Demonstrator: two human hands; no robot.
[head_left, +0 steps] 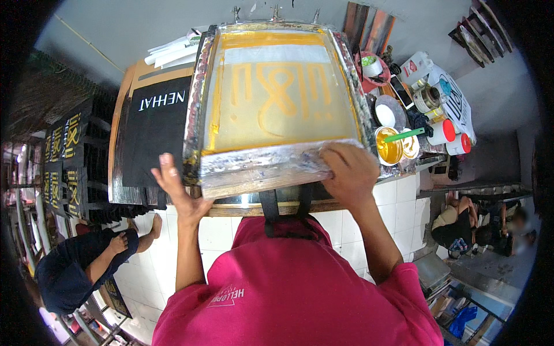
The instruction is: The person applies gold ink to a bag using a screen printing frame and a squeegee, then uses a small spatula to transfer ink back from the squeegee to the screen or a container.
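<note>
A screen printing frame (262,167) lies in front of me, its near bar tilted up off the table. Yellow ink marks its pale mesh (242,130), with a large design showing through. My right hand (351,173) is closed over the bar's near right corner. At the near left corner, my left hand (183,193) has its fingers spread; the thumb is close to the bar, and I cannot tell whether it touches. Black straps (269,205) come out from under the frame over the table's near edge. Black fabric (153,127) with white lettering lies left of the frame.
Right of the frame stand a yellow ink tub (388,151), a green-handled tool (404,135), a phone (402,91) and red-and-white jars (441,132). Clamps (276,12) line the far edge. A person in dark clothes (81,268) is at left, near hanging black printed pieces (70,144); others sit far right.
</note>
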